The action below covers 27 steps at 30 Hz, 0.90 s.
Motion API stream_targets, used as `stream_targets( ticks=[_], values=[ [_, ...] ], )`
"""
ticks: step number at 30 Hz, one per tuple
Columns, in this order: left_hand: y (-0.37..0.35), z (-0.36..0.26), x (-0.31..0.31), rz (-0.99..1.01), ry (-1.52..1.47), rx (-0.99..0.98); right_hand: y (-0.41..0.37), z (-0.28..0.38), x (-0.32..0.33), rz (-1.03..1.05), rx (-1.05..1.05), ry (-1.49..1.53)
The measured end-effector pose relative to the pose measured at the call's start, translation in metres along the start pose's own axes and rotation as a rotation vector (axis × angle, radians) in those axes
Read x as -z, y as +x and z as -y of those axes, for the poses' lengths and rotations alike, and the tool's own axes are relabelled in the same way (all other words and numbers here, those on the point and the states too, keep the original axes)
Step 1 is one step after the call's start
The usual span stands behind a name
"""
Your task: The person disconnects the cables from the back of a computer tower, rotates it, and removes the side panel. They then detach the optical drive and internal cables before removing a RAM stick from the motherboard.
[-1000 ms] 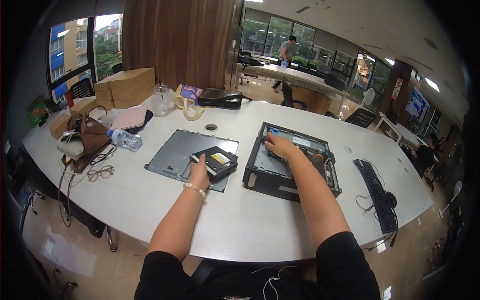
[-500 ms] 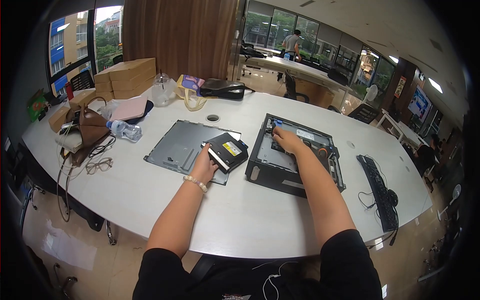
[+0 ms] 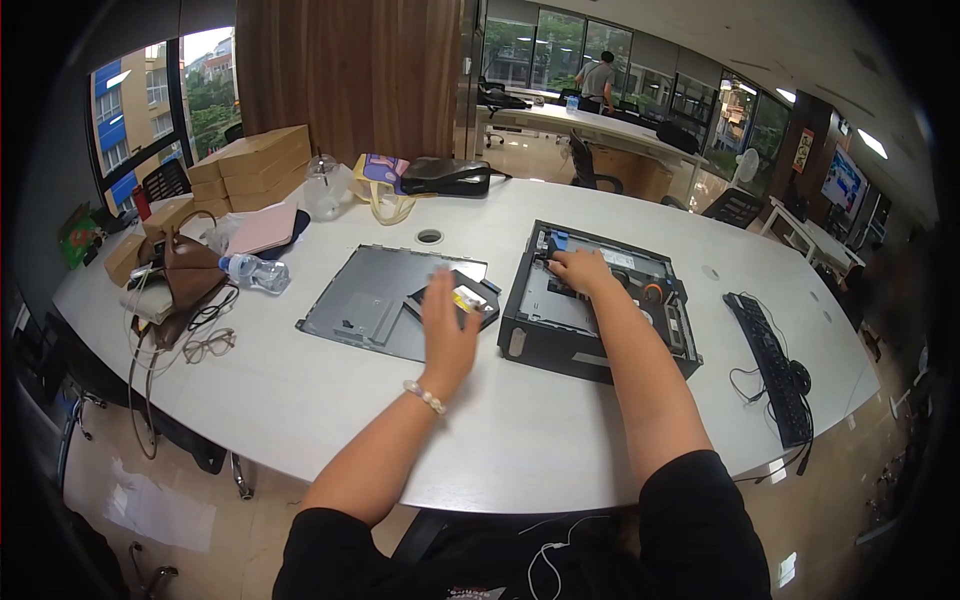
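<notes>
My left hand (image 3: 450, 335) is raised with its fingers apart, slightly blurred, in front of a black drive unit (image 3: 478, 297) with a yellow and white label. The drive lies on the right part of a grey metal panel (image 3: 355, 298). To the right sits an open black computer case (image 3: 560, 355) with its inner parts showing. My right hand (image 3: 582, 272) reaches into the case at its upper left, near a blue part (image 3: 559, 241). Its fingers are bent together, and what they hold is hidden.
A black keyboard (image 3: 770, 370) with its cable lies at the right. At the left are a brown bag (image 3: 190, 268), a water bottle (image 3: 258, 273), glasses (image 3: 209, 346) and cardboard boxes (image 3: 263, 160). A person (image 3: 597, 82) stands in the background.
My left hand has let go of the drive, which now rests on the panel, and has lifted with its fingers spread. My right hand stays at the same corner of the case.
</notes>
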<state>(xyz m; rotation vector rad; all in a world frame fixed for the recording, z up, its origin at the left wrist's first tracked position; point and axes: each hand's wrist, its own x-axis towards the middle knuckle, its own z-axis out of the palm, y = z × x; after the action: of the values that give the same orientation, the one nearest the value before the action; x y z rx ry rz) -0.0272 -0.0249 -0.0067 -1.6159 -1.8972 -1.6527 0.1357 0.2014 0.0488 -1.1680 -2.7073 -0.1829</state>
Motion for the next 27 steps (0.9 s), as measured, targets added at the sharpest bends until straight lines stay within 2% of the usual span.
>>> stream_targets(
  ticks=[2,5,7,11,15,20,24,27],
  values=[
    [-0.009,-0.022,0.0,0.167,0.046,-0.209,-0.002,-0.011,-0.002,-0.04,0.034,0.075],
    [-0.013,-0.034,-0.005,0.388,0.005,-0.35,-0.003,-0.018,-0.005,-0.141,0.045,0.091],
    [-0.016,-0.033,-0.01,0.403,0.018,-0.36,-0.007,-0.01,0.013,-0.144,-0.01,0.135],
    [-0.017,-0.033,-0.009,0.416,0.015,-0.35,-0.008,-0.012,0.013,-0.275,0.068,0.125],
    [-0.018,-0.029,-0.013,0.388,-0.043,-0.356,-0.013,-0.007,0.023,-0.156,-0.018,0.198],
    [-0.016,-0.029,-0.011,0.383,-0.06,-0.368,-0.011,-0.01,0.027,-0.12,0.006,0.228],
    [-0.017,-0.028,-0.012,0.356,-0.101,-0.364,-0.007,-0.018,0.028,-0.236,0.007,0.182],
    [-0.017,-0.029,-0.011,0.358,-0.102,-0.362,-0.01,-0.047,0.048,-0.417,-0.132,0.405]
  ],
)
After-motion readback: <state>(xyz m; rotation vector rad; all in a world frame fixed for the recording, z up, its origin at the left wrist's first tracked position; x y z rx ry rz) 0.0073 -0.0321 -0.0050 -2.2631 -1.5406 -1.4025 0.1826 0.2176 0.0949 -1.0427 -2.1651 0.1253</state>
